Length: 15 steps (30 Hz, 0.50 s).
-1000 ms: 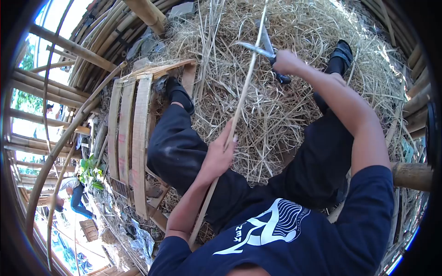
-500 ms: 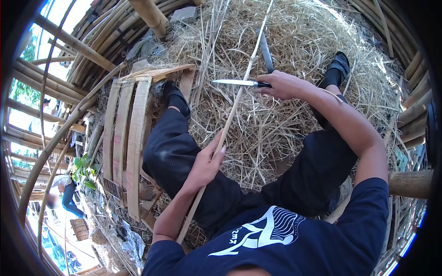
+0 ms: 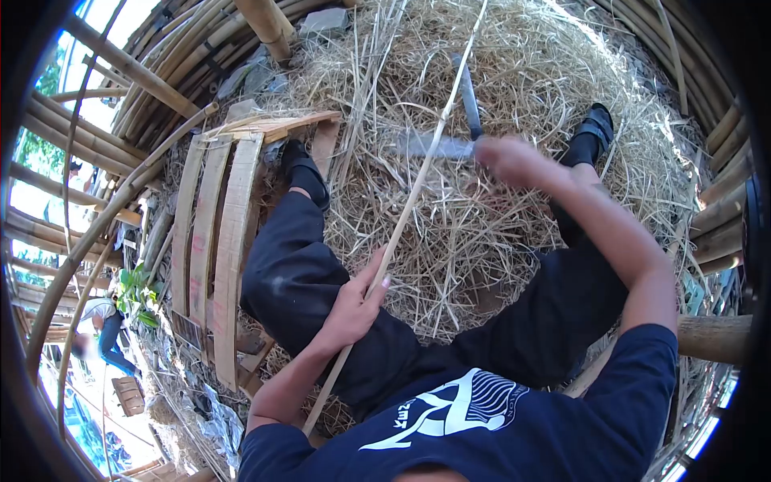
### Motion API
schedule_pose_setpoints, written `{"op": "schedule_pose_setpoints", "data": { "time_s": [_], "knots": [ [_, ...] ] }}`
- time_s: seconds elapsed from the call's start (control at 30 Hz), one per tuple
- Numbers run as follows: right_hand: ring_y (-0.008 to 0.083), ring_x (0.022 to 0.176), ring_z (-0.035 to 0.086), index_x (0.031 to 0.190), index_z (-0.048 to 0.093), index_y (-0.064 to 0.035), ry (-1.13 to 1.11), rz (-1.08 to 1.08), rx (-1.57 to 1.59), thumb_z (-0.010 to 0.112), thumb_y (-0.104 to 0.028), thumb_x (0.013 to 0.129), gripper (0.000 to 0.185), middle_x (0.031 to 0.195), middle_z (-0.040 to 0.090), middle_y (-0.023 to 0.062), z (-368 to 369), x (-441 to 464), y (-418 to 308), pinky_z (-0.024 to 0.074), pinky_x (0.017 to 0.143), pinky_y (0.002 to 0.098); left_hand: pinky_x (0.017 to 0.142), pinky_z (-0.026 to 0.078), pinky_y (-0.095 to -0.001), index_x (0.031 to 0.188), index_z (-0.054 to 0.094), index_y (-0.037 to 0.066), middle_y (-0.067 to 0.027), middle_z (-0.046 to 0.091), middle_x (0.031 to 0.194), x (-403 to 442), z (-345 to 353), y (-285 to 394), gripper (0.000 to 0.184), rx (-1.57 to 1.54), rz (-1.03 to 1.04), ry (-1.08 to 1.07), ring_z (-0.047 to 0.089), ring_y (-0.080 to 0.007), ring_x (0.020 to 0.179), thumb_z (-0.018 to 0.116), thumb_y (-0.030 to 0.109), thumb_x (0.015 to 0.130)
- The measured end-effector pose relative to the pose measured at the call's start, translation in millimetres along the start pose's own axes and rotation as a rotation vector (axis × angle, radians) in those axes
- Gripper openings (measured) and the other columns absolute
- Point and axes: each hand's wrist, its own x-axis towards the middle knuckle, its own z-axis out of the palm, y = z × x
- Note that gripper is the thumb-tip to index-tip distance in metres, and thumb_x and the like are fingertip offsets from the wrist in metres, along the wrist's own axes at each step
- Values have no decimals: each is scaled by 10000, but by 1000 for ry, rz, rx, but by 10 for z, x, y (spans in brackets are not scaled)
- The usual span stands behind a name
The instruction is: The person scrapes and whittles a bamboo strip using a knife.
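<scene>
A long pale bamboo strip (image 3: 415, 186) runs from under my left arm up past the top of the view. My left hand (image 3: 359, 305) is closed around its lower part, above my thigh. In my right hand (image 3: 511, 161), smeared by motion, is a knife (image 3: 434, 145). Its blurred blade points left and crosses the strip in view; whether it touches cannot be told. Behind my right hand, a second long blade with a dark handle (image 3: 467, 92) lies on the shavings.
Bamboo shavings (image 3: 474, 249) cover the ground between my legs. A low wooden slatted bench (image 3: 233, 233) stands by my left leg. Bamboo poles (image 3: 128, 72) form walls on both sides. Another person (image 3: 108, 329) bends over outside at far left.
The knife and my right hand have moved slightly right and are now blurred. The strip's upper end has shifted a little right. My left hand keeps its grip.
</scene>
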Motion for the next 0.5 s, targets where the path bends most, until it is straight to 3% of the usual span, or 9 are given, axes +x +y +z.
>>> {"op": "schedule_pose_setpoints", "data": {
  "time_s": [0.07, 0.13, 0.2, 0.23, 0.3, 0.4, 0.43, 0.47, 0.5],
  "knots": [
    [315, 672, 628, 921, 576, -59, 296, 2, -342, 450, -359, 967, 328, 735, 631, 155, -106, 185, 502, 482, 583, 452, 428, 269, -173, 1494, 235, 169, 60, 363, 666, 43, -15, -54, 549, 98, 79, -16, 310, -7, 509, 448, 116, 991],
    [304, 573, 569, 902, 561, -43, 216, 173, -8, 458, -360, 971, 341, 630, 567, 149, -78, 152, 189, 437, 553, 464, 438, 273, -174, 1492, 243, 168, 60, 366, 671, 59, 42, 90, 548, 15, 46, -9, 313, -8, 521, 455, 117, 989],
    [313, 574, 567, 899, 578, -52, 138, 185, 193, 461, -372, 966, 347, 641, 577, 149, -2, 13, -133, 447, 569, 458, 444, 276, -174, 1490, 250, 167, 60, 369, 674, 55, 84, 124, 547, -105, -25, -1, 315, -8, 527, 459, 117, 987],
    [313, 574, 567, 899, 578, -52, 140, 188, 192, 461, -372, 966, 347, 641, 577, 149, -5, -50, -231, 447, 569, 458, 544, 357, -214, 1473, 283, 132, 20, 431, 720, 55, 53, 73, 533, 5, 17, 28, 382, -45, 593, 471, 111, 975],
    [283, 570, 565, 920, 593, -73, -20, -229, -158, 462, -352, 968, 312, 665, 587, 127, -29, -96, -366, 452, 588, 445, 644, 438, -255, 1457, 317, 96, -20, 494, 765, 49, 21, 79, 521, 120, 60, 63, 449, -82, 660, 483, 105, 963],
    [274, 568, 568, 953, 599, -92, -111, -275, -134, 464, -340, 966, 283, 687, 594, 108, -14, -28, -303, 459, 598, 432, 660, 435, -250, 1457, 316, 101, -32, 527, 793, -4, 16, 166, 522, 103, -49, 47, 451, -86, 666, 483, 114, 962],
    [253, 575, 571, 994, 598, -105, 52, -194, -209, 443, -339, 976, 281, 697, 599, 96, 94, 159, 79, 465, 590, 421, 669, 433, -244, 1457, 315, 101, -35, 535, 803, -12, 14, 172, 525, 125, -45, 51, 447, -80, 675, 485, 115, 961],
    [271, 748, 634, 1042, 603, -114, 91, 223, 3, 416, -352, 977, 310, 867, 659, 124, -134, 145, 76, 496, 704, 440, 678, 431, -239, 1457, 313, 101, -38, 543, 814, -21, 20, 169, 527, 146, -37, 51, 444, -75, 685, 487, 117, 959],
    [273, 747, 645, 1028, 618, -72, 96, 337, -115, 400, -341, 987, 349, 873, 670, 139, -295, 198, 221, 497, 684, 445, 678, 431, -239, 1457, 313, 101, -38, 543, 814, -26, 25, 153, 527, 145, -34, 48, 444, -75, 685, 487, 117, 959]
  ]
}}
